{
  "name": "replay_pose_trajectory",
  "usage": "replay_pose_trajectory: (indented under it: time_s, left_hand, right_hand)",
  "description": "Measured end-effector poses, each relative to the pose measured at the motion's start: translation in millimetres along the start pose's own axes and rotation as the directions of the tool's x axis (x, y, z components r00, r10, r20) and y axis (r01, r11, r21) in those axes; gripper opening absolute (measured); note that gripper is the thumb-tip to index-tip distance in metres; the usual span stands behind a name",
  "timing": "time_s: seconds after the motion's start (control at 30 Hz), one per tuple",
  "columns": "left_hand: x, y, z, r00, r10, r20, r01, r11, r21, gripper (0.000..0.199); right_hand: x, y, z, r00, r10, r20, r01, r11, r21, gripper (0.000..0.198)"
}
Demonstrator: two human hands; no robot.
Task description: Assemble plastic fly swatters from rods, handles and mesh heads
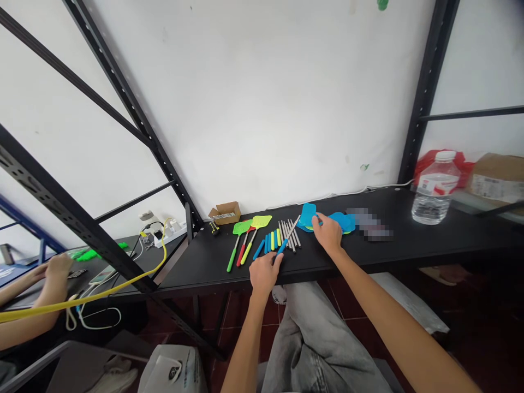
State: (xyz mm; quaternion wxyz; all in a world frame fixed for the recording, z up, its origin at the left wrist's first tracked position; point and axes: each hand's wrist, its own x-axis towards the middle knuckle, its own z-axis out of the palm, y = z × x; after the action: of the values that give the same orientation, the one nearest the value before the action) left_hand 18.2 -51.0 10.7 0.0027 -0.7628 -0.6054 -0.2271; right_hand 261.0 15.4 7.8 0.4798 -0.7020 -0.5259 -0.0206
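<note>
My left hand (262, 271) is closed round a blue handle (282, 247) with a metal rod pointing up and away from it. Between the fingers of my right hand (328, 233) is a blue fly swatter head (308, 213), close to the rod's tip; whether they touch I cannot tell. More blue and yellow-green swatter heads (347, 221) lie in a pile beside and behind my right hand. Several loose blue and yellow handles (273, 240) and a row of metal rods (297, 238) lie behind my left hand. Green, red and yellow fly swatters (246, 253) with heads on rest to the left.
On the black table (196, 267) stand a small cardboard box (225, 217) and a black binder clip (214, 227). A water bottle (434, 191) stands at the right, before a larger carton (497, 177). A yellow cable (135, 278) crosses the left, near another person's hands (57, 267).
</note>
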Motion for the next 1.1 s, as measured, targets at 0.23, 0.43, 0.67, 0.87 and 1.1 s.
replay_pose_trajectory:
  time_s: [0.23, 0.43, 0.67, 0.87, 1.1]
  left_hand:
    - [0.1, -0.8, 2.4, 1.000, 0.001, -0.025, -0.001, 1.000, -0.001, 0.046]
    - [0.0, 0.7, -0.1, 1.000, -0.006, -0.002, 0.006, 1.000, 0.016, 0.046]
    - [0.1, 0.0, 0.2, 1.000, -0.005, -0.003, 0.005, 1.000, 0.009, 0.046]
    - [0.2, -0.9, 1.2, 1.000, -0.003, -0.005, 0.003, 1.000, 0.005, 0.048]
    - [1.7, -0.3, -1.5, 0.998, -0.016, 0.060, 0.015, 1.000, 0.014, 0.045]
  right_hand:
    - [8.7, 14.7, -5.7, 0.960, 0.230, -0.160, -0.167, 0.928, 0.334, 0.051]
    - [7.8, 11.7, -4.2, 0.954, 0.275, -0.115, -0.196, 0.870, 0.452, 0.040]
    - [11.3, 11.2, -3.0, 0.930, 0.365, -0.046, -0.242, 0.699, 0.673, 0.039]
    - [14.8, 16.5, 5.0, 0.963, 0.264, 0.051, -0.167, 0.438, 0.883, 0.043]
    - [15.0, 16.8, 8.2, 0.963, 0.227, 0.145, -0.214, 0.318, 0.924, 0.039]
